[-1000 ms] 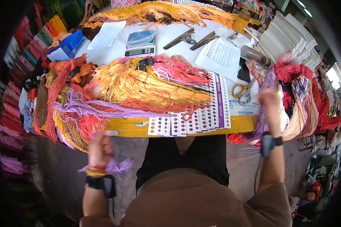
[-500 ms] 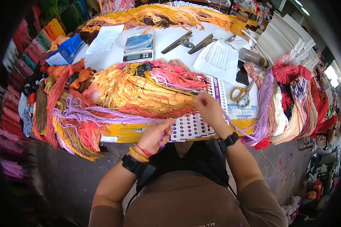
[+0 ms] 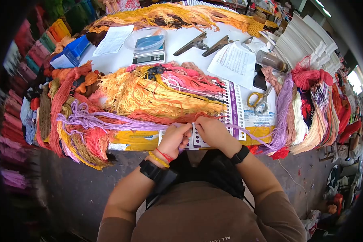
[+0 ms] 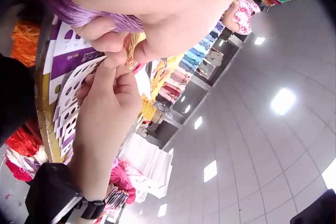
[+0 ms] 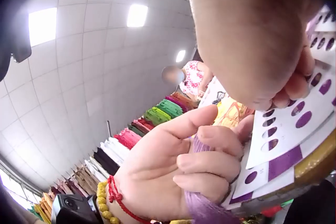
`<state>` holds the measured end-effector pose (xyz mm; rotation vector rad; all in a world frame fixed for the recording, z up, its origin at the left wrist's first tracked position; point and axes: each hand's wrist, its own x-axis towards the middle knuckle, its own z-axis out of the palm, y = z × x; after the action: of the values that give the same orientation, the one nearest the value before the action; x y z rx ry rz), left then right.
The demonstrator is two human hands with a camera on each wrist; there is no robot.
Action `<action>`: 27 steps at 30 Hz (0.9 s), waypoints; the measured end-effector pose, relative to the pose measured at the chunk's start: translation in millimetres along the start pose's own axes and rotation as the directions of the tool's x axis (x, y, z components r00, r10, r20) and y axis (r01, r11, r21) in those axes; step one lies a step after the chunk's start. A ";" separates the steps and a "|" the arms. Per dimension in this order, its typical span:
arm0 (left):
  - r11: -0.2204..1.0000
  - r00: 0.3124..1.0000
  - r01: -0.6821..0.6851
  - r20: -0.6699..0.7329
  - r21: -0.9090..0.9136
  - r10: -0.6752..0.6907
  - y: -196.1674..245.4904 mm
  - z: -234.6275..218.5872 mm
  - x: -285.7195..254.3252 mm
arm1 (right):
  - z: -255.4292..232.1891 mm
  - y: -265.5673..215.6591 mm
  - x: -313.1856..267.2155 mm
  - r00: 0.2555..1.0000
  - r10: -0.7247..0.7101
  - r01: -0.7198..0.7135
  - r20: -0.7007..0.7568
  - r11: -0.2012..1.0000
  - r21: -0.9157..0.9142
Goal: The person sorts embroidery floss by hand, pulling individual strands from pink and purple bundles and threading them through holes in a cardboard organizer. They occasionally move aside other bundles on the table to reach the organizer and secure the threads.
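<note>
In the right wrist view, my left hand has its fingers curled round a lavender thread bundle, which passes through the palm. White and purple cards with punched holes lie fanned at the table's front edge. My right hand is beside the left one, its fingers bent over the top card. Thumb and forefinger pinch close to the left fingertips, and I cannot tell whether thread is in that pinch too. A long lavender skein stretches to the left across the table, and a thin lavender strand trails to the right.
Yellow and coral threads lie piled behind the hands. Scissors, a phone and a printed sheet are to the right. Farther back stand a scale and large clips. Hanging skeins cover the right edge.
Both hands have come in from far apart to the middle front edge. Over the last half second the right hand has lowered leftward onto the cards, and the left has shifted slightly right.
</note>
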<state>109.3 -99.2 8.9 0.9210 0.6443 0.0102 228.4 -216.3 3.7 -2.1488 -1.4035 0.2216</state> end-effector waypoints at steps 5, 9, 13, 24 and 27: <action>0.985 0.991 -0.121 -0.035 0.122 0.126 -0.9 15.5 3.0 | -12.6 -9.7 2.2 0.997 -0.002 0.015 0.081 0.988 -0.152; 0.991 0.993 -0.118 -0.014 0.060 0.119 -3.7 11.8 7.7 | -19.6 -21.2 1.4 0.984 -0.007 0.070 0.175 0.932 -0.356; 0.992 0.993 -0.119 -0.020 0.041 0.120 -1.8 12.5 6.4 | -19.5 -23.6 -1.8 0.989 -0.040 0.091 0.140 0.921 -0.378; 0.936 0.960 -0.261 -0.038 0.235 0.277 -10.0 11.2 18.2 | -3.8 -9.2 2.6 0.998 0.057 -0.057 0.002 0.996 -0.074; 0.809 0.924 -0.315 -0.035 0.496 0.381 -11.1 8.4 25.6 | -14.2 -15.7 0.6 0.986 0.158 -0.162 0.050 0.983 0.089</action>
<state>131.6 -105.2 -8.8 1.5310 0.6018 0.2542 222.3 -216.2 23.9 -2.1919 -1.2195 0.3887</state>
